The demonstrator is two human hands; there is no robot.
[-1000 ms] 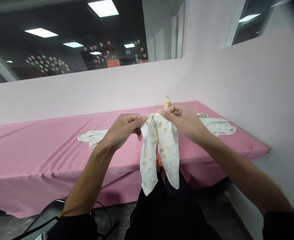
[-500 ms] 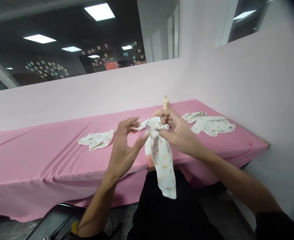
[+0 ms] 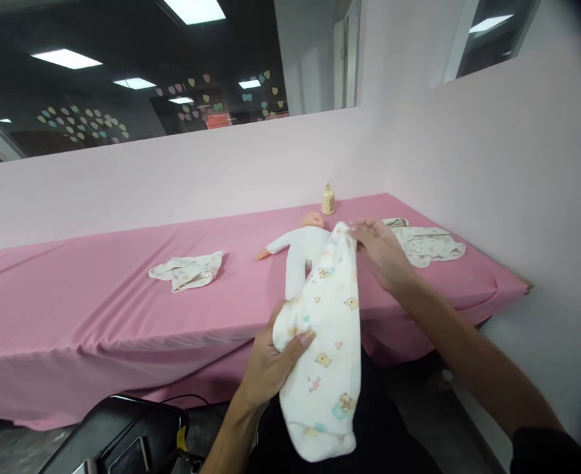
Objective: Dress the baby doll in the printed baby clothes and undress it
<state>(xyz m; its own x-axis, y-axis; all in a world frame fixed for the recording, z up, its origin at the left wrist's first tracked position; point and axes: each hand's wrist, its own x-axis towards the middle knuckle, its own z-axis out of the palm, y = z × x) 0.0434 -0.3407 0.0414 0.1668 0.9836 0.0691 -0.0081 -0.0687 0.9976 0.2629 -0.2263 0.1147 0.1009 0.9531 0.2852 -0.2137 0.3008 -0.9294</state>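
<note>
**Bear-print baby garment held up at the table's edge, doll lying just behind it**

Watching from my remote station, I read the scene from the left. A long table (image 3: 73, 309) draped in pink cloth runs across the frame, and a small crumpled baby garment (image 3: 188, 270) lies on it by itself. Below the near edge I see something dark and glossy (image 3: 122, 438), perhaps a chair, though I cannot tell.

At centre, the left hand (image 3: 275, 359) grips the lower left side of a white bear-print baby garment (image 3: 330, 329), with its thumb pressed across the front of the cloth. The garment hangs in the air in front of the table edge, over the person's lap, and does not lie on the table.

Behind it a baby doll (image 3: 300, 247) lies on its back on the table in a plain white suit, and a small cream bottle (image 3: 328, 199) stands by its head. The right hand (image 3: 383, 253) pinches the garment's top edge at its fingertips. Further right, a loose heap of printed baby clothes (image 3: 426, 242) lies near the table's corner.

As I judge it, the garment is opened out and held at both ends but has not reached the doll. The other clothes lie untouched.
</note>
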